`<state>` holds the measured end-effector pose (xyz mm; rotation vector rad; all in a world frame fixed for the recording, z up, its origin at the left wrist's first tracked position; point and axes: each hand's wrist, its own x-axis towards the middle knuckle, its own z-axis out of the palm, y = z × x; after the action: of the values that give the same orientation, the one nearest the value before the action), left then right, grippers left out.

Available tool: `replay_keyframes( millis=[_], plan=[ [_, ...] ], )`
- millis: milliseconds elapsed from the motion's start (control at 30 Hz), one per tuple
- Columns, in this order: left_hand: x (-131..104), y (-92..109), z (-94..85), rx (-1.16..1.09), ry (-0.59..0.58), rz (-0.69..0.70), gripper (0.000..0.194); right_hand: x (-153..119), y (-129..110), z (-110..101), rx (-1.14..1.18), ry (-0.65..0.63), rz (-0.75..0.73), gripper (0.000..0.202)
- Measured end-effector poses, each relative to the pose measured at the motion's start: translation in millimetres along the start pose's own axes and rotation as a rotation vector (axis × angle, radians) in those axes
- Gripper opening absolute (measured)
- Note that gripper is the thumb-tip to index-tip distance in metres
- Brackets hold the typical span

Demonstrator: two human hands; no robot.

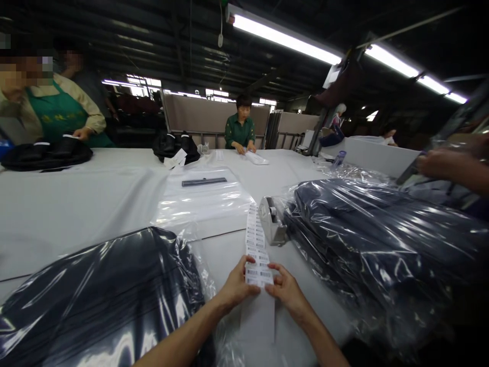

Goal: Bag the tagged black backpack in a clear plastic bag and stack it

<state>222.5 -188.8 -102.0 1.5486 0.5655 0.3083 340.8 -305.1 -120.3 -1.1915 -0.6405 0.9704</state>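
Note:
A long strip of barcode labels (255, 239) runs down the white table toward me, with bare backing paper (257, 318) at its near end. My left hand (240, 283) pinches the strip's left edge between thumb and fingers. On the opposite edge, my right hand (286, 288) grips the same strip. Just beyond the hands stands a grey tape dispenser (272, 221), close to the strip's right side. Dark goods in clear plastic (110, 300) lie to the left of my arms, and a stack of similar dark bagged goods (374, 229) lies to the right.
Clear plastic bags (202, 201) lie flat ahead on the white table (126, 193), with a dark strip on top. Black items with white tags (176, 145) sit farther back. Co-workers (240, 130) stand across the table and at left; another person's arm (454, 165) reaches in from the right.

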Motion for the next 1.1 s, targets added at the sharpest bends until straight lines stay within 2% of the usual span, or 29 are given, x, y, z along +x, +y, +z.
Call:
replay_keyframes(
  millis=[133,233,333,467,600,700,967,1100],
  plan=[
    [9,-11,-5.4,0.028,-0.002,0.019,0.058,5,4,-6,-0.001,-0.043,0.001,0.055],
    [15,-18,-9.9,0.095,0.032,0.031,0.057,11,10,-9,-0.055,0.043,-0.02,0.053],
    [17,-18,-11.5,0.189,0.08,0.054,0.041,15,12,-10,-0.251,0.129,-0.073,0.042],
    [16,-11,-11.7,0.301,0.092,0.122,0.023,17,11,-12,-0.429,0.137,-0.169,0.031],
    [14,-6,-11.6,0.371,0.066,0.184,0.025,21,14,-15,-0.566,0.207,-0.258,0.028],
    [15,-6,-12.2,0.401,0.054,0.201,0.028,23,17,-16,-0.573,0.237,-0.331,0.03],
    [17,-10,-16.0,0.415,0.056,0.201,0.037,18,14,-13,-0.687,0.149,-0.472,0.022],
    [20,-13,-16.0,0.417,0.04,0.181,0.041,19,17,-13,-0.843,0.174,-0.596,0.021]
  ],
)
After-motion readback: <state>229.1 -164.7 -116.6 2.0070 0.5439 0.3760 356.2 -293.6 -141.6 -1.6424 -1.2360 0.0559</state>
